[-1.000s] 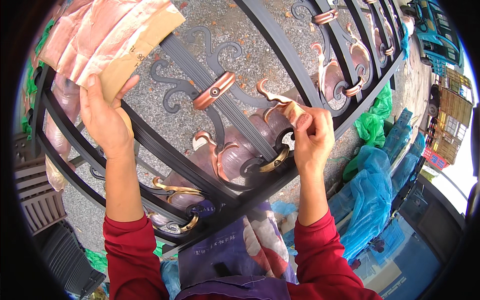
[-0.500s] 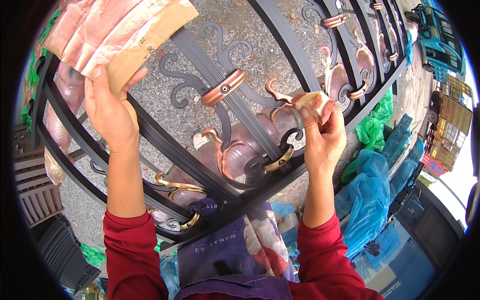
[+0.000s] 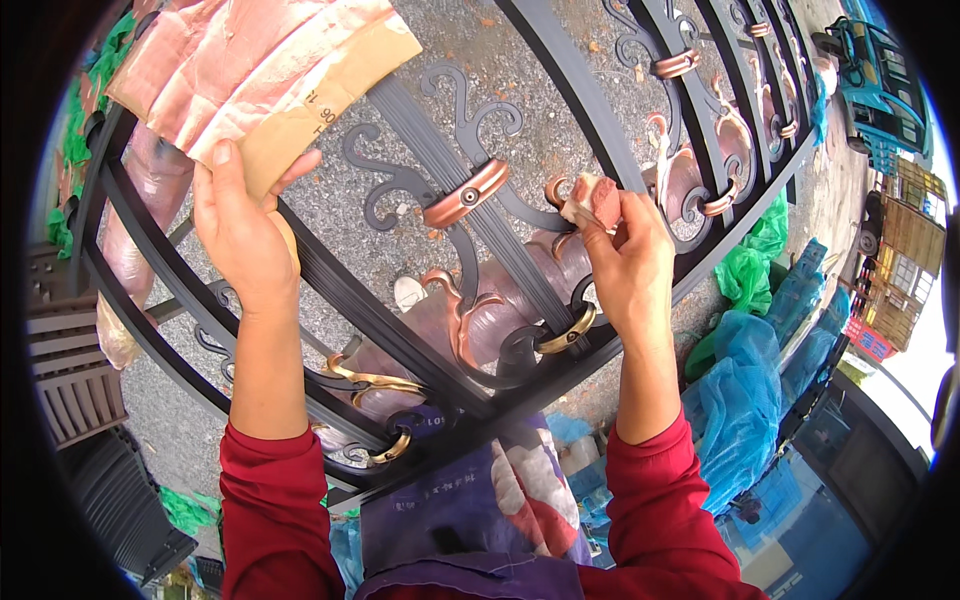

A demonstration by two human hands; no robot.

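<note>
Head view. Left hand (image 3: 250,250): fingers closed on the lower edge of a cardboard sheet (image 3: 260,75), gripped firmly enough to hold it up, upper left. Its face mostly creased pink-copper, with a bare tan strip along the right side. Right hand (image 3: 637,265): thumb and fingers pinched together, no gap, on a small pad (image 3: 597,202), cream and rust-red. Pad sits at the copper-tinted tip of a scroll (image 3: 556,188); cannot tell whether they touch. Both hands over a black metal panel (image 3: 561,75) of curved bars. Copper-coloured collar (image 3: 467,194) on a ribbed bar, between the hands. Plastic-wrapped roll (image 3: 503,314) beneath, on gravel (image 3: 320,225). Blue netting (image 3: 745,380) heaped to the right, green plastic (image 3: 752,270) just beside it.
</note>
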